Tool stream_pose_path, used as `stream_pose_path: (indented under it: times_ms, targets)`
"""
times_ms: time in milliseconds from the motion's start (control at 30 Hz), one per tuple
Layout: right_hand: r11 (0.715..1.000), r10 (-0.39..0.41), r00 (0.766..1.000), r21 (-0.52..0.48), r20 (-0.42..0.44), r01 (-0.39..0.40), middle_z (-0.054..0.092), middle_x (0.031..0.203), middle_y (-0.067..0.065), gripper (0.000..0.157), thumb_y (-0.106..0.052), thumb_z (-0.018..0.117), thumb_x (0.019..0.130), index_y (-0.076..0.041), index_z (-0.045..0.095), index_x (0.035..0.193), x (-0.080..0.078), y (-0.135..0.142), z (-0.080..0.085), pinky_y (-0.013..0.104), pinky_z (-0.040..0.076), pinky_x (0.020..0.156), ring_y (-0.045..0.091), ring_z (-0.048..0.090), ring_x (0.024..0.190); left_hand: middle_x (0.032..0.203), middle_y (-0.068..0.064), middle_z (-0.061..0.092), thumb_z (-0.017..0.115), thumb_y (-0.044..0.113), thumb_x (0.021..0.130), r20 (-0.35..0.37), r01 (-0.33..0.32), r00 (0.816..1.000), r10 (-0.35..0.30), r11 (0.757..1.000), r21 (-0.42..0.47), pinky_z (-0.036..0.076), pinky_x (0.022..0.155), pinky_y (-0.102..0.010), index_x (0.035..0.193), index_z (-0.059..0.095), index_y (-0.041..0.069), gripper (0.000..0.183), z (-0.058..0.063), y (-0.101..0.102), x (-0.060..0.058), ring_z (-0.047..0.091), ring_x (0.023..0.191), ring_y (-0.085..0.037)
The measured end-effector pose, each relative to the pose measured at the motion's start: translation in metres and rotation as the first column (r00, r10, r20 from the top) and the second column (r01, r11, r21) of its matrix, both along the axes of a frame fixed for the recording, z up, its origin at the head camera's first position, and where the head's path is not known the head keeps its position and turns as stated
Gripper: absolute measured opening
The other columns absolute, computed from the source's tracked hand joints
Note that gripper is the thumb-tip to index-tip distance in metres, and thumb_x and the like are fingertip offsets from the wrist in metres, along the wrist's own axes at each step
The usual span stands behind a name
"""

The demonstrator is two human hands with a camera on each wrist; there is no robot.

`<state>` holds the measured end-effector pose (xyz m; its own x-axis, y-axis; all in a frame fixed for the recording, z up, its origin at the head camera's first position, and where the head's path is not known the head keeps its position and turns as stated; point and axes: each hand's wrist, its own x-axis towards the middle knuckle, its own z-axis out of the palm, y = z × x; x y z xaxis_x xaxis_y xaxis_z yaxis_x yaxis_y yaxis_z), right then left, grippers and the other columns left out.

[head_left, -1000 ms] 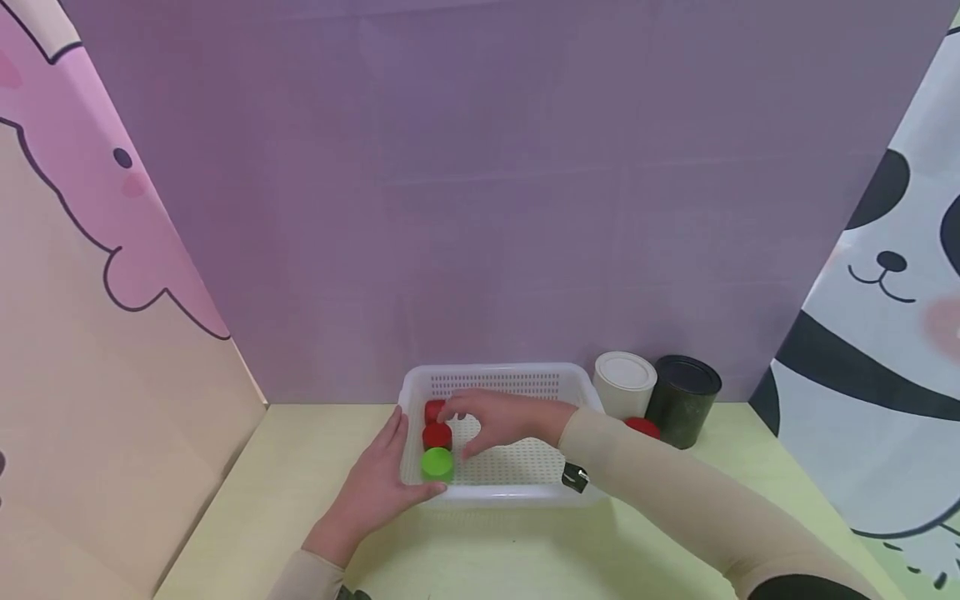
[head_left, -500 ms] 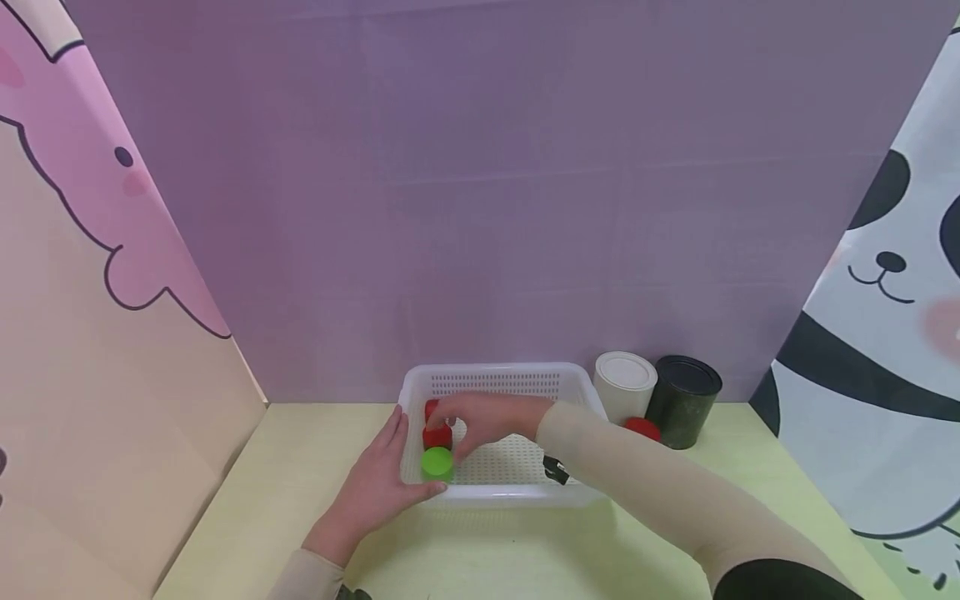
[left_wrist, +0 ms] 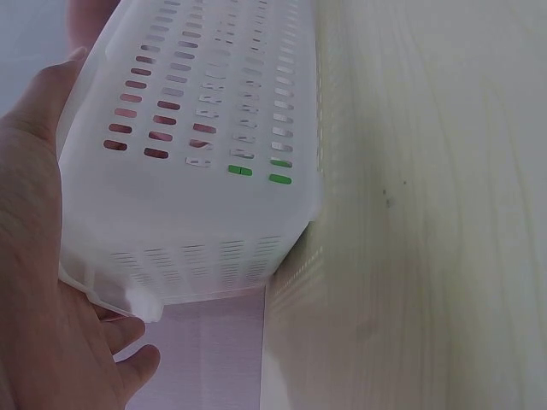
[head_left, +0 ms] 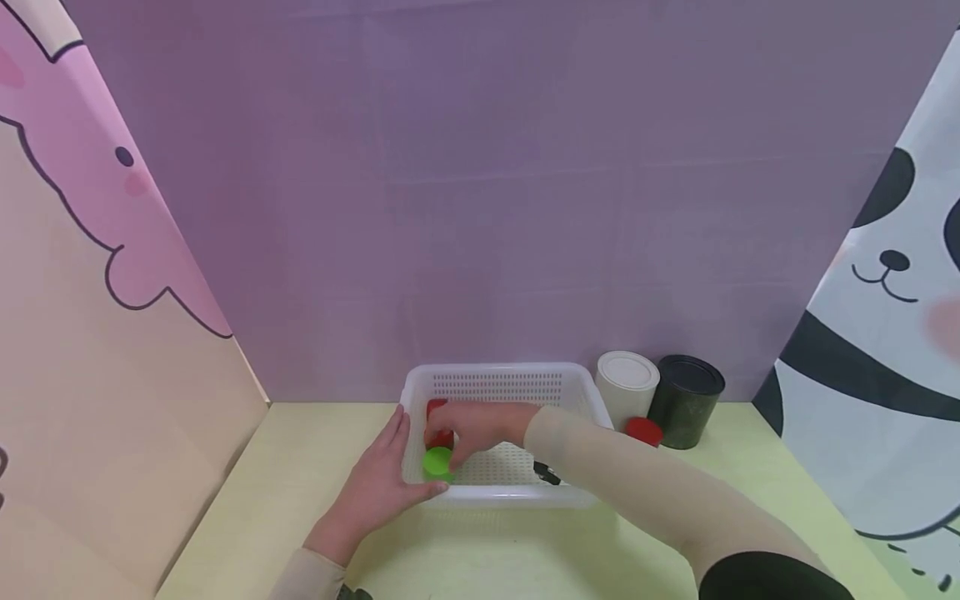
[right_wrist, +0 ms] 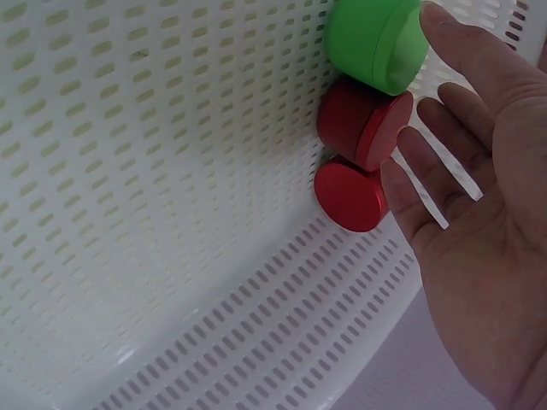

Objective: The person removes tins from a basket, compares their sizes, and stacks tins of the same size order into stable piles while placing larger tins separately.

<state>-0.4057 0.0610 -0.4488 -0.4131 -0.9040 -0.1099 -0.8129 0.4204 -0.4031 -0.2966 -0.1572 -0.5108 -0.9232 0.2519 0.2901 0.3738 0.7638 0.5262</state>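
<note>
Right hand (right_wrist: pixel 487 171): fingers spread, reaching down into basket. Thumb tip at lid edge of green tub (right_wrist: pixel 376 43), contact unclear; the other fingers are by the two red tubs, middle red tub (right_wrist: pixel 363 124) and far red tub (right_wrist: pixel 350 196), no clear grip. Left hand (head_left: pixel 384 477): thumb apart on near rim, fingers straight along left end of white basket (head_left: pixel 517 493). All three tubs in a row inside that end, green nearest the person. Right of basket: white can (head_left: pixel 627 383), black can (head_left: pixel 684 402), red lid (head_left: pixel 643 431) in front. Pale table (head_left: pixel 480 554), purple backdrop (head_left: pixel 487 167).
</note>
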Motion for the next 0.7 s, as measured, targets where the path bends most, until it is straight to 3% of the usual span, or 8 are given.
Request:
stream_pose_path:
  times_ms: [333, 533, 700]
  targets:
    - [0.999, 0.025, 0.997, 0.025, -0.068, -0.023, 0.073, 0.126, -0.013, 0.053, -0.023, 0.098, 0.087, -0.020, 0.078, 0.136, -0.007, -0.005, -0.010, 0.022, 0.052, 0.106, 0.011, 0.063, 0.112, 0.184, -0.015, 0.015, 0.087, 0.067, 0.086, 0.006, -0.002, 1.000, 0.002, 1.000, -0.001, 0.038, 0.128, -0.057, 0.175, 0.021, 0.000, 0.129, -0.003, -0.002, -0.002, 0.029, 0.165, -0.039]
    - [0.997, 0.009, 0.990, 0.083, -0.138, 0.002, 0.064, 0.141, -0.011, 0.055, -0.025, 0.098, 0.088, -0.020, 0.078, 0.138, -0.008, -0.008, -0.018, 0.023, 0.046, 0.116, 0.005, 0.055, 0.123, 0.185, -0.013, 0.013, 0.086, 0.069, 0.087, 0.022, -0.004, 1.000, 0.004, 1.000, -0.005, 0.037, 0.129, -0.057, 0.175, 0.021, 0.000, 0.129, -0.001, -0.001, 0.000, 0.028, 0.166, -0.038]
    - [0.995, 0.003, 0.988, 0.096, -0.152, 0.011, 0.062, 0.142, -0.010, 0.056, -0.028, 0.098, 0.087, -0.020, 0.078, 0.138, -0.005, -0.009, -0.020, 0.022, 0.047, 0.113, 0.006, 0.053, 0.123, 0.184, -0.013, 0.014, 0.086, 0.068, 0.087, 0.031, -0.003, 1.000, 0.003, 1.000, -0.005, 0.036, 0.129, -0.057, 0.174, 0.022, 0.000, 0.128, 0.002, -0.001, 0.002, 0.027, 0.166, -0.038]
